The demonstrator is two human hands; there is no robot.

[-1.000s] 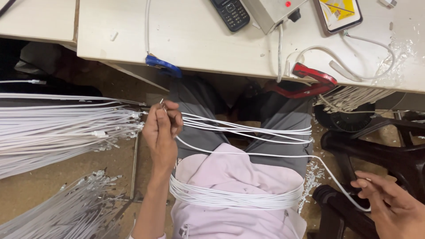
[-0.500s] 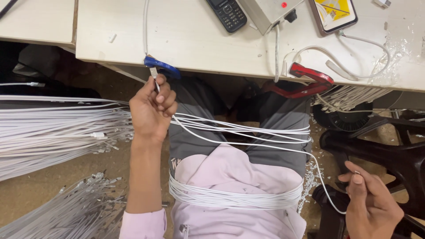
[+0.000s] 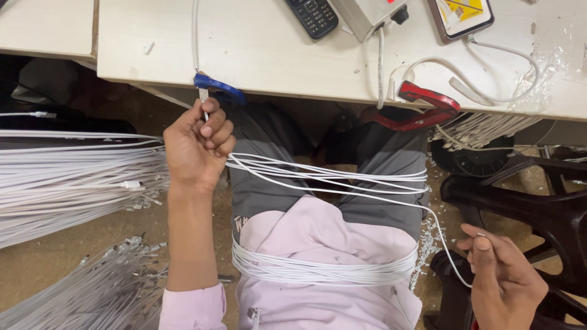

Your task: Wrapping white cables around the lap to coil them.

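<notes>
My left hand [image 3: 197,146] is closed around the metal plug end of a thin white cable [image 3: 342,190], holding it right under a blue clip [image 3: 217,87] fixed to the front edge of the pale table [image 3: 257,52]. The cable runs across my lap to my right hand [image 3: 504,281], which pinches its other end low at the right. More white cables lie looped across my grey trousers and around my waist [image 3: 324,272].
A thick bundle of white cables [image 3: 73,183] stretches in from the left, with more on the floor [image 3: 92,287]. On the table lie a dark phone [image 3: 313,15], a grey box [image 3: 367,13] and a card-like device [image 3: 460,15]. A red clamp [image 3: 428,104] grips the table's edge. Black chair parts [image 3: 526,195] stand at right.
My left hand rose from lap height to the blue clip at the table's edge, carrying the plug end. My right hand moved slightly left and up with the cable's other end.
</notes>
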